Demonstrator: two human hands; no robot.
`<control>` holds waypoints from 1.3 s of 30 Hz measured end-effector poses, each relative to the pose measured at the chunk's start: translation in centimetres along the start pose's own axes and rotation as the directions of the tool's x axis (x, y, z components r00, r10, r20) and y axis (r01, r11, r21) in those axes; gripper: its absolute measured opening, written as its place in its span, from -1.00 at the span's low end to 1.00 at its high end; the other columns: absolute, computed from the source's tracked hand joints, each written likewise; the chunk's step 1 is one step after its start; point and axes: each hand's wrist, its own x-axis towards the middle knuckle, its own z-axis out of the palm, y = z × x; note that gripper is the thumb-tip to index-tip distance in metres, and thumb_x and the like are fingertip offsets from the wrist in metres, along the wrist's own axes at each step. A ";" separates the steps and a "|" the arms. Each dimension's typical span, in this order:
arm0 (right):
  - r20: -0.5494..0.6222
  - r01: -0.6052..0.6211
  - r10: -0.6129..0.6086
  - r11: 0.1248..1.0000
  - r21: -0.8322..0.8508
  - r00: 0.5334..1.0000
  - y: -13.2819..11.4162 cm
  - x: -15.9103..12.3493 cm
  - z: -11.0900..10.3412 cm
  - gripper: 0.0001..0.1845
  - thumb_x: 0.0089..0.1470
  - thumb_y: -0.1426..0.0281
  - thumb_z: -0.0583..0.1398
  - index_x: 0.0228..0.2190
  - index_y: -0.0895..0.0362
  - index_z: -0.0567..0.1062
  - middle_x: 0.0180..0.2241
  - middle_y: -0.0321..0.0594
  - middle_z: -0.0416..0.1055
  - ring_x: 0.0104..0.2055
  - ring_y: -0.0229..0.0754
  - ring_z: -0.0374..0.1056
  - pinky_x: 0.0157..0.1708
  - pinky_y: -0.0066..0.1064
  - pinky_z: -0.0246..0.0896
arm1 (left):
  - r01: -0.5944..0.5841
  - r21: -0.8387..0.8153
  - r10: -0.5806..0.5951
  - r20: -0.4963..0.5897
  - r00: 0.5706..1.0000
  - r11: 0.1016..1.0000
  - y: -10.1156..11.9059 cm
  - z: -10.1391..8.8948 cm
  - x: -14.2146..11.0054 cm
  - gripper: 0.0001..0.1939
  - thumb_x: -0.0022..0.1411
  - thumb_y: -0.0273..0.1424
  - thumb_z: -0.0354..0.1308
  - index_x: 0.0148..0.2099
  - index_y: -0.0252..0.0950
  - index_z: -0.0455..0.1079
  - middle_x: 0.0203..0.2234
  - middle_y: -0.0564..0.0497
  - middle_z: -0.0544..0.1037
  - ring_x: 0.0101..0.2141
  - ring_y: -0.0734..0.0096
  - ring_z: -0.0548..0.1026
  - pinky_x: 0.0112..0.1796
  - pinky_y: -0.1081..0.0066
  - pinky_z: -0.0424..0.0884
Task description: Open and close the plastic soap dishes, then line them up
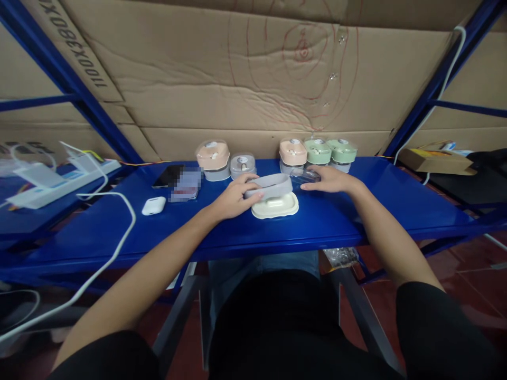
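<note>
While one grey frame (278,188) in left hand (237,197), five tubs (213,157) behind.

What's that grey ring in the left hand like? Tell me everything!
The grey ring looks like smooth, dull plastic: a rounded, hollow band, slightly tilted. The left hand holds its left end, thumb on the near side. In this view it covers part of the cream piece; whether they touch is unclear.
</note>
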 end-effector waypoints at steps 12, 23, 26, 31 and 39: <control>-0.060 0.048 -0.045 0.998 0.044 0.997 -1.1 -0.4 0.0 -0.03 0.11 -0.37 0.38 0.28 0.03 0.61 0.22 0.08 0.66 0.17 0.37 0.62 0.24 0.28 0.52 | -0.029 0.006 0.028 0.069 0.997 1.000 2.5 1.5 -1.4 -0.39 0.40 -0.05 0.36 0.37 -0.19 0.50 0.45 -0.26 0.39 0.44 -0.15 0.42 0.49 -0.12 0.33; -0.192 0.273 -0.258 0.961 0.055 0.947 -2.5 -0.3 1.3 0.13 0.07 -0.34 0.42 0.41 0.13 0.51 0.38 0.16 0.53 0.36 0.44 0.50 0.39 0.31 0.38 | 0.195 -0.233 -0.169 0.126 0.978 0.953 2.1 2.2 -0.3 0.26 0.09 0.00 0.61 0.64 -0.21 0.07 0.45 -0.33 0.48 0.42 -0.30 0.48 0.43 -0.18 0.37; -0.169 0.437 -0.420 0.896 0.080 0.892 -4.1 -0.4 2.7 0.19 0.02 -0.35 0.46 0.45 0.08 0.48 0.43 0.11 0.48 0.44 0.39 0.42 0.47 0.25 0.29 | 0.218 -0.352 -0.175 0.152 0.973 0.910 1.8 2.9 -0.3 0.48 -0.01 -0.04 0.68 0.70 -0.25 -0.13 0.50 -0.44 0.41 0.49 -0.34 0.39 0.49 -0.24 0.25; -0.059 0.487 -0.483 0.868 0.101 0.873 -5.8 -0.5 4.7 0.18 0.00 -0.32 0.50 0.47 -0.02 0.47 0.35 0.07 0.52 0.36 0.34 0.47 0.40 0.23 0.37 | 0.226 -0.394 -0.186 0.138 0.973 0.891 1.4 3.5 -0.1 0.53 -0.04 -0.09 0.70 0.71 -0.31 -0.16 0.46 -0.52 0.45 0.48 -0.40 0.41 0.45 -0.29 0.30; -0.023 0.456 -0.456 0.885 0.098 0.890 -5.5 0.1 5.5 0.25 0.01 -0.36 0.47 0.51 0.00 0.42 0.25 0.06 0.50 0.27 0.29 0.50 0.33 0.12 0.44 | 0.166 -0.304 -0.144 0.096 0.985 0.938 1.0 3.3 -0.1 0.26 -0.02 -0.04 0.67 0.57 -0.27 0.16 0.42 -0.43 0.48 0.41 -0.37 0.49 0.38 -0.24 0.41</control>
